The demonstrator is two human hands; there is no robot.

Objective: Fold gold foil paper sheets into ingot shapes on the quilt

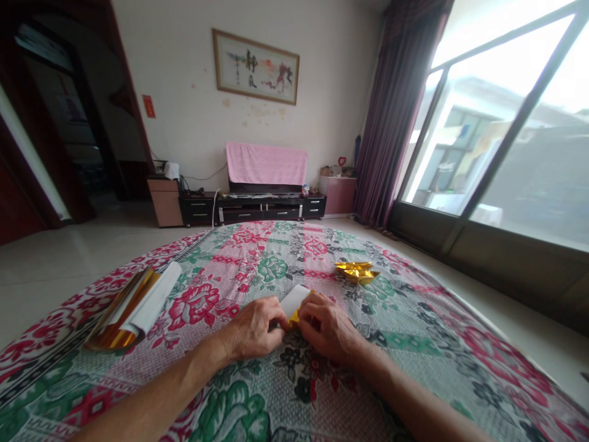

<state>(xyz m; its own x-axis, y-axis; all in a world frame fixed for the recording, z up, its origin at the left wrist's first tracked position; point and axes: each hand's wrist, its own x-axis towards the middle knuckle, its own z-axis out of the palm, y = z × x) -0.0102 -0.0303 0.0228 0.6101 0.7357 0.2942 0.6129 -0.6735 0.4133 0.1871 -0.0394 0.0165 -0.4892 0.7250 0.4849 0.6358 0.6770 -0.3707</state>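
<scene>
Pinching at the near end of a small folded sheet of white and gold foil paper (295, 299): left hand (261, 325) and right hand (326, 324), close together, a narrow space between them. Left fingers curled, thumb and fingertips closed on the sheet's left edge. Right fingers bent over its gold part, closed on it; exact placement of the right fingertips hidden by the knuckles. White face of the sheet shows beyond the hands, gold at the near end and beside the right hand. Sheet located near the middle of a round table under a patterned cloth of red, green, grey and white flowers (271, 248). Forearms come in from the near side, the left one slanting over the cloth.

Beyond the right hand, to its right: shiny folded gold foil pieces (358, 272), lying close together; count uncertain. Well apart on the left of the table: a loosely curled stack of gold and white foil sheets (133, 310). Background: pink cloth (267, 163) draped over a dark screen, on a low black cabinet (262, 210) against the wall.
</scene>
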